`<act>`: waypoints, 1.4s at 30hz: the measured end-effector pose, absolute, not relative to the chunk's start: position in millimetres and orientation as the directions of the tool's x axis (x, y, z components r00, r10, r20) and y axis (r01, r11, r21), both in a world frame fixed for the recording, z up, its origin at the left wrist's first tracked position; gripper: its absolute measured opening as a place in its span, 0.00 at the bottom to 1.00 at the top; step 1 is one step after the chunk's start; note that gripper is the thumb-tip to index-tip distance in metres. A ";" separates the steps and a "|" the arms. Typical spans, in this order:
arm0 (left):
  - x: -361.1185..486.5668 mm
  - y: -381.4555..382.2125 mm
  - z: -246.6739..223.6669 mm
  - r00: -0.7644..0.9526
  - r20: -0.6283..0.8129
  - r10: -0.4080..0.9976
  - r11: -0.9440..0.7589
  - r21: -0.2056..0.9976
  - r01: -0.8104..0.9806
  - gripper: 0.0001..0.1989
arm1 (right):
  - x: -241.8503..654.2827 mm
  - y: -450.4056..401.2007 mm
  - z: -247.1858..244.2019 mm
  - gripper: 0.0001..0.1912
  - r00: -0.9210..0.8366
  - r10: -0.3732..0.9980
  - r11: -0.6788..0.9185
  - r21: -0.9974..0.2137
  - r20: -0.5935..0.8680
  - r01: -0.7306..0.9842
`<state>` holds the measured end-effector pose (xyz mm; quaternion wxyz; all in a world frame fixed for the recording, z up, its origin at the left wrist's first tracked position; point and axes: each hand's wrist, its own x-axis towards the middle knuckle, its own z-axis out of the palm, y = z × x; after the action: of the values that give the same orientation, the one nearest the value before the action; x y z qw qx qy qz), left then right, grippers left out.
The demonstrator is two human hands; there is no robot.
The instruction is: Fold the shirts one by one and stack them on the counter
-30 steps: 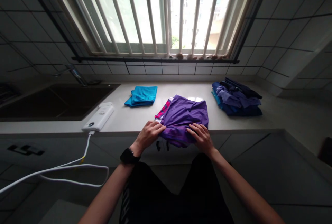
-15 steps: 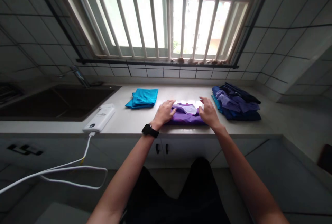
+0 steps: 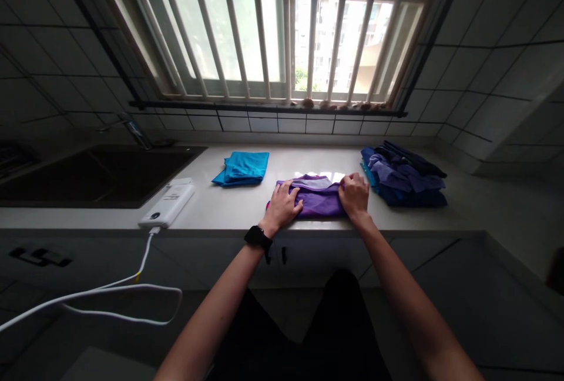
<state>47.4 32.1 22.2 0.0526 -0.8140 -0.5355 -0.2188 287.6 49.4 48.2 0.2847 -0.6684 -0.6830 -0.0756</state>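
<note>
A purple folded garment [image 3: 321, 202] with a paler lilac part along its far side lies on the white counter in front of me. My left hand [image 3: 282, 207], a black watch at its wrist, rests on the garment's left part with the fingers apart. At the right end, my right hand [image 3: 354, 194] is closed on the cloth, its fingers bent and its fingertips partly hidden. To the left lies a folded turquoise cloth [image 3: 245, 168]. A pile of blue, lilac and dark clothes [image 3: 403, 175] sits to the right.
A dark sink [image 3: 97, 178] with a metal tap [image 3: 134, 131] is set into the counter [image 3: 211, 216] at the left. Near the front edge lies a white power bank [image 3: 168, 201] with a white cable [image 3: 143, 263] hanging down. A barred window [image 3: 273, 40] is behind.
My right hand has gone from open fingers to a closed grip on the garment's right end. My left hand has come slightly nearer and lies on the cloth; the far edge sits flatter.
</note>
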 end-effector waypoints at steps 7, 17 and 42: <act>52.5 40.1 35.1 0.602 0.325 0.729 -0.669 0.155 0.727 0.24 | 278.7 63.0 59.5 0.17 0.073 0.921 0.221 -0.669 0.382 0.709; 46.7 58.5 35.5 0.364 0.173 0.915 -0.392 0.168 0.904 0.29 | 295.6 30.0 -5.2 0.35 0.130 0.920 0.033 -0.404 0.369 0.914; -92.2 112.9 94.9 -0.423 0.446 0.788 0.182 0.488 0.854 0.24 | 36.3 175.5 140.9 0.23 -0.242 0.858 0.493 -0.594 0.453 0.635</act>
<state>-92.2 112.9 94.9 0.0466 -0.5350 -0.7675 -0.3502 36.3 175.5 140.9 0.3830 -0.4820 -0.7745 0.1453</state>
